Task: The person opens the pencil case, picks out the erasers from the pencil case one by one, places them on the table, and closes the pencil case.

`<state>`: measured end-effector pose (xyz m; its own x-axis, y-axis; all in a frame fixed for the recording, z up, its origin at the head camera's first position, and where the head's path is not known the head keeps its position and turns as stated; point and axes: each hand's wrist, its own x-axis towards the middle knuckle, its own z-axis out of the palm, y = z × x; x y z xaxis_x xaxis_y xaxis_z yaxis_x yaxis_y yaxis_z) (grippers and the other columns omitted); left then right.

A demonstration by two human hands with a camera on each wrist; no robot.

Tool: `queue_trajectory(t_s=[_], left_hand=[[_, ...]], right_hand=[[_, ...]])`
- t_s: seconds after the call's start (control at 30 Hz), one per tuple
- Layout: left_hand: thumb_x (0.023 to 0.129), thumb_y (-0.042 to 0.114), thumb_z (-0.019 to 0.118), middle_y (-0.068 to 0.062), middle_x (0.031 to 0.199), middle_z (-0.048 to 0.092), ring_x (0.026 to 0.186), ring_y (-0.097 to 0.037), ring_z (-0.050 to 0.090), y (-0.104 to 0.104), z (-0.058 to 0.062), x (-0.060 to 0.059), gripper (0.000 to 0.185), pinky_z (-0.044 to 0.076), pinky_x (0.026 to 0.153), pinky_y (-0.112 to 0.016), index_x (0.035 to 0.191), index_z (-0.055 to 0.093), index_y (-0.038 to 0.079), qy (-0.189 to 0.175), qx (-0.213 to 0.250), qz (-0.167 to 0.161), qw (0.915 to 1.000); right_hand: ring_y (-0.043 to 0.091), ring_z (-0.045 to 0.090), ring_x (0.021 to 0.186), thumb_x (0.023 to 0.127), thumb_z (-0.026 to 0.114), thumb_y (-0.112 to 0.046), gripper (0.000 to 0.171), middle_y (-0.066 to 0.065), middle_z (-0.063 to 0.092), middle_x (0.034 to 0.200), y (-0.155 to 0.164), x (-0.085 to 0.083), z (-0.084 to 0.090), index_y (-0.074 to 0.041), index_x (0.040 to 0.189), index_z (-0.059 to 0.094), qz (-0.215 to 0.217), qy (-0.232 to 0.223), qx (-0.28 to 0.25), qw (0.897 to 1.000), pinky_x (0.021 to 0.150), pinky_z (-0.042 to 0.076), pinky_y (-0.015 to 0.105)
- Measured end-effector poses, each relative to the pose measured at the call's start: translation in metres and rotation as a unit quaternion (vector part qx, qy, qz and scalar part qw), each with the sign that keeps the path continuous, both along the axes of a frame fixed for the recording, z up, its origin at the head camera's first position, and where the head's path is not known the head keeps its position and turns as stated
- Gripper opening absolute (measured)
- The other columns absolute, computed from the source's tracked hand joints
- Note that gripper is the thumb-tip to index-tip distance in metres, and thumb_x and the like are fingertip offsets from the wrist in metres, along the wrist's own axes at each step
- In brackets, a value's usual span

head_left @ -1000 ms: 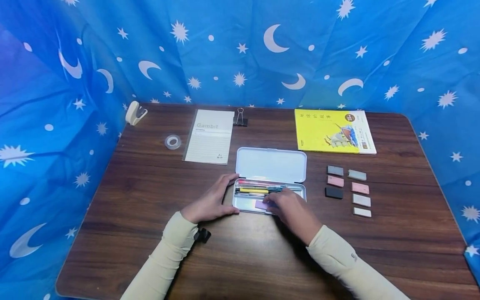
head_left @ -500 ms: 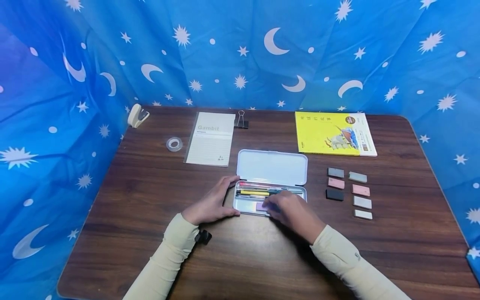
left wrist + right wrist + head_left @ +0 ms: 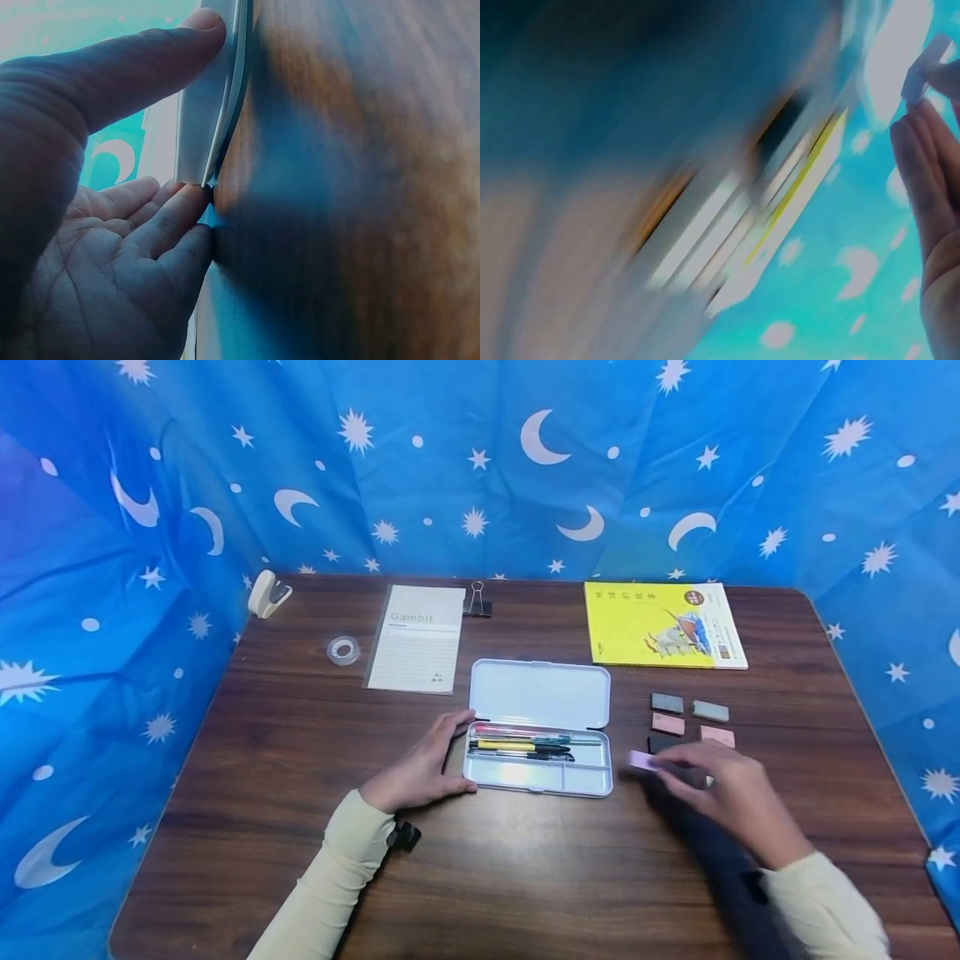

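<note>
Pale-purple eraser (image 3: pixel 641 761) pinched in right hand (image 3: pixel 723 793) fingers, held just right of open pencil case (image 3: pixel 537 768), beside eraser group (image 3: pixel 693 722) on bench (image 3: pixel 525 877). Left hand (image 3: pixel 420 768) rests open-fingered against case's left end, steadying it. Step in hand, judged: carrying eraser from case toward eraser rows. Next move calls for lowering it into free spot, clear of neighbours, then loosening pinch.

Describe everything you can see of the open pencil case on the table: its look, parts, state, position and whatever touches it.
The pencil case is a pale, flat, rounded-cornered box, plastic or metal by its look. It lies open mid-table, its lid folded back flat. The tray holds pens along its far side; its near compartment shows bare. The left hand rests against its left end, thumb at the near corner.
</note>
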<state>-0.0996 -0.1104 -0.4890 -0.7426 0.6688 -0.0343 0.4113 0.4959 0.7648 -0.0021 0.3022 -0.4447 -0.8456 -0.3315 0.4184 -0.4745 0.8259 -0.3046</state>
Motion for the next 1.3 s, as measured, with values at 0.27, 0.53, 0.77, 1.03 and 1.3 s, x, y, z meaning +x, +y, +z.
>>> queue_trajectory(t_s=[0.27,0.53,0.77,1.03,1.3], left_hand=[[0.084,0.015,0.091,-0.024,0.162,0.035,0.150,-0.038,0.036,0.001,0.000,0.000,0.105,0.029,0.124,-0.051,0.162,0.024,-0.002,-0.001,0.012,0.001,0.9999],[0.084,0.017,0.091,-0.025,0.161,0.035,0.149,-0.038,0.036,0.000,0.000,-0.001,0.105,0.030,0.123,-0.051,0.162,0.025,-0.002,0.003,0.004,0.001,1.0000],[0.084,0.018,0.091,-0.024,0.161,0.035,0.149,-0.038,0.037,0.001,0.000,-0.001,0.104,0.031,0.123,-0.051,0.163,0.025,-0.001,0.004,-0.004,0.000,1.0000],[0.086,0.019,0.090,-0.023,0.163,0.033,0.150,-0.038,0.036,0.003,0.001,0.000,0.104,0.030,0.123,-0.051,0.163,0.023,0.000,-0.007,-0.005,-0.007,0.9999],[0.086,0.019,0.090,-0.023,0.164,0.033,0.151,-0.038,0.035,0.000,0.003,0.000,0.105,0.030,0.124,-0.051,0.163,0.023,0.000,-0.009,-0.005,-0.002,0.9999]], right_hand=[[0.010,0.062,0.071,0.062,0.098,0.001,0.040,0.005,0.076,0.089,0.072,0.042,-0.006,-0.013,0.096,0.081,-0.112,-0.082,0.028,0.990,0.059,0.050,0.011],[0.008,0.067,0.080,0.061,0.097,0.002,0.043,-0.003,0.076,0.091,0.074,0.048,-0.022,-0.018,0.095,0.081,-0.073,-0.073,0.021,0.994,0.076,0.044,0.001],[0.012,0.069,0.084,0.063,0.098,0.002,0.042,-0.005,0.075,0.092,0.051,0.025,-0.020,-0.017,0.096,0.080,-0.035,-0.054,0.024,0.998,0.083,0.044,0.002],[0.017,0.070,0.082,0.060,0.098,0.004,0.041,-0.004,0.075,0.089,0.048,0.009,-0.026,-0.015,0.092,0.079,0.000,-0.045,0.047,0.998,0.071,0.059,0.037],[0.018,0.070,0.080,0.061,0.098,0.002,0.038,-0.001,0.075,0.087,0.045,0.002,-0.023,-0.012,0.091,0.079,0.007,-0.047,0.052,0.998,0.069,0.061,0.045]])
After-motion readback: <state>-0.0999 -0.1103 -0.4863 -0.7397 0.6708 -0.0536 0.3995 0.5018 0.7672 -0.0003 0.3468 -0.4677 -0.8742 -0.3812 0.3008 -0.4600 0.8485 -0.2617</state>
